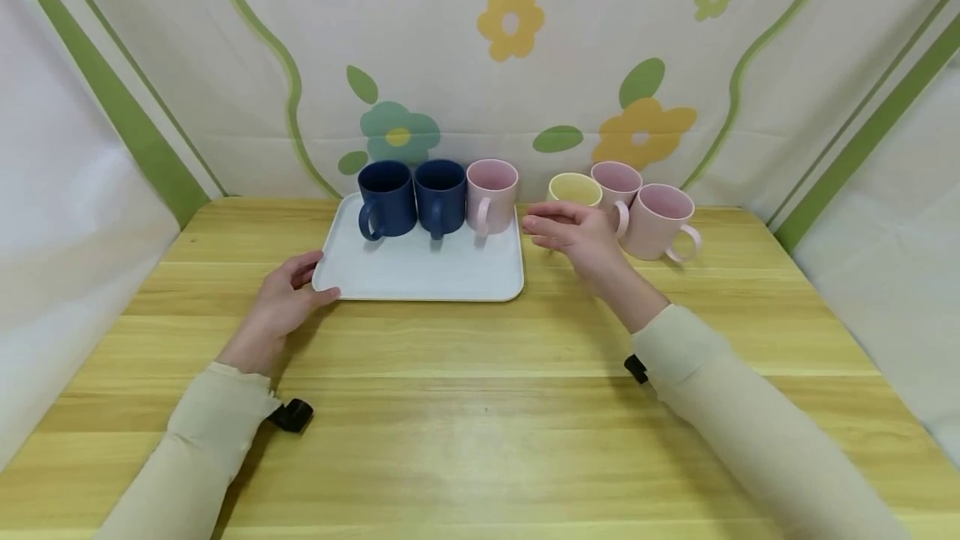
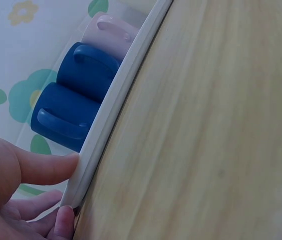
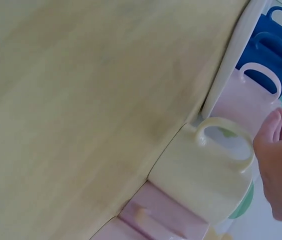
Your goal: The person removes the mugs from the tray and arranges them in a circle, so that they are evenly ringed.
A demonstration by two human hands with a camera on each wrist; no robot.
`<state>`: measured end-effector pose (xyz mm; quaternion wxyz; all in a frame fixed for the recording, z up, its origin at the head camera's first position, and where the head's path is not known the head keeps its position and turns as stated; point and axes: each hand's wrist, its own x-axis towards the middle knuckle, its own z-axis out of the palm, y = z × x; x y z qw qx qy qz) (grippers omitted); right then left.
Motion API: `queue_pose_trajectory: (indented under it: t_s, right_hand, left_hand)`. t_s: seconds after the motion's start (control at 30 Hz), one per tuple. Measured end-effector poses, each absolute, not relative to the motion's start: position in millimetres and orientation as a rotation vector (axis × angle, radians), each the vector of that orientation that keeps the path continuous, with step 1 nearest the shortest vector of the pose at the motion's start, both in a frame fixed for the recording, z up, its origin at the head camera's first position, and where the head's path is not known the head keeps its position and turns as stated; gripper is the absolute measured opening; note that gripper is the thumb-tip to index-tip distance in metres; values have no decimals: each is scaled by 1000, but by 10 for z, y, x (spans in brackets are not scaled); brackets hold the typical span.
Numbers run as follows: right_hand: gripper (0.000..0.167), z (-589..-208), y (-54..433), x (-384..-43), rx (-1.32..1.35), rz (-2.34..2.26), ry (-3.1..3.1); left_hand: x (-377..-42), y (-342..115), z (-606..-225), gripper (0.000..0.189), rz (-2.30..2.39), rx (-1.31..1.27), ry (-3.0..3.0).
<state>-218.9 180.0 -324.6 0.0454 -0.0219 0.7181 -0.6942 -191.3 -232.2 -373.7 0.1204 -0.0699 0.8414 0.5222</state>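
Observation:
On the white tray (image 1: 420,277), two dark blue mugs (image 1: 387,200) and a pink mug (image 1: 492,194) stand upright in a row along the back. My left hand (image 1: 283,298) grips the tray's left front corner; in the left wrist view its thumb (image 2: 48,170) lies on the rim and fingertips are at the corner. Beyond the tray's right side, my right hand (image 1: 577,238) is beside a yellow mug (image 1: 574,188) and partly hides it in the head view. In the right wrist view the hand's fingers are near the yellow mug's handle (image 3: 230,125), holding nothing.
Two more pink mugs (image 1: 660,223) stand on the wooden table (image 1: 480,423) right of and behind the yellow mug. A white curtain (image 1: 450,23) with printed flowers closes off the back, and pale cloth hangs at both sides.

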Motion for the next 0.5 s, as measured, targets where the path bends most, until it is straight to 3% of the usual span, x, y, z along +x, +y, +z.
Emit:
queue_pose_trajectory:
  t_s: [0.2, 0.5]
  right_hand:
    - [48, -3230, 1640, -2246, -97, -2077, 2129]
    - [42, -3242, 1458, -2342, -41, -2050, 2082]
  left_hand:
    - [-1909, -2320, -3717, 82, 1529, -199, 2449]
    - [-1902, -2315, -3706, 82, 1519, -212, 2455]
